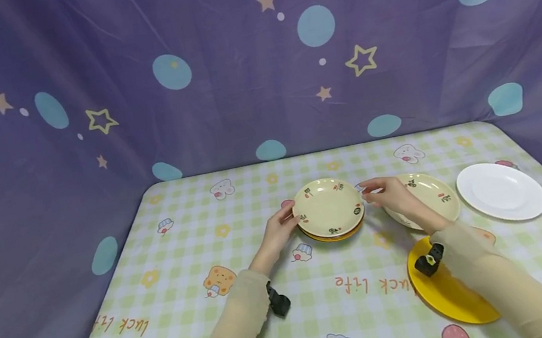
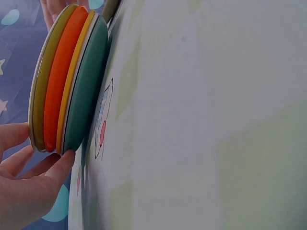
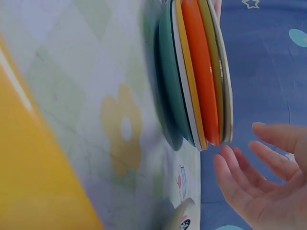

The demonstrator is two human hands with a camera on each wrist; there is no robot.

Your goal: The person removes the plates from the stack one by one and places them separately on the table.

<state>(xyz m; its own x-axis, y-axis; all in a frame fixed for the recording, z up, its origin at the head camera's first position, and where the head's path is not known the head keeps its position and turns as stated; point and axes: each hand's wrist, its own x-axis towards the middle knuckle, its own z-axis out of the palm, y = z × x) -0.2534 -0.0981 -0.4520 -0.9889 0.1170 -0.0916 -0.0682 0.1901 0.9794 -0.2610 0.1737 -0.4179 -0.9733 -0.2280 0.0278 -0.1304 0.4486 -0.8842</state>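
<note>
A stack of several plates (image 1: 328, 207) stands near the middle of the table, topped by a cream plate with small printed pictures. Below it, the left wrist view shows an olive plate, an orange plate (image 2: 60, 81), a yellow one, a white one and a teal plate (image 2: 88, 86) at the bottom. My left hand (image 1: 279, 231) holds the stack at its left edge, thumb at the top rim and fingertips along the lower rims. On the opposite side, my right hand (image 1: 390, 196) has its fingers spread and loosely bent, close beside the rims (image 3: 213, 110).
Right of the stack lies another cream printed plate (image 1: 433, 195), partly behind my right hand. A white plate (image 1: 502, 192) lies farther right. Under my right forearm is a yellow plate (image 1: 448, 295). A checked cloth (image 1: 180, 330) covers the table; a purple curtain (image 1: 240, 120) hangs behind.
</note>
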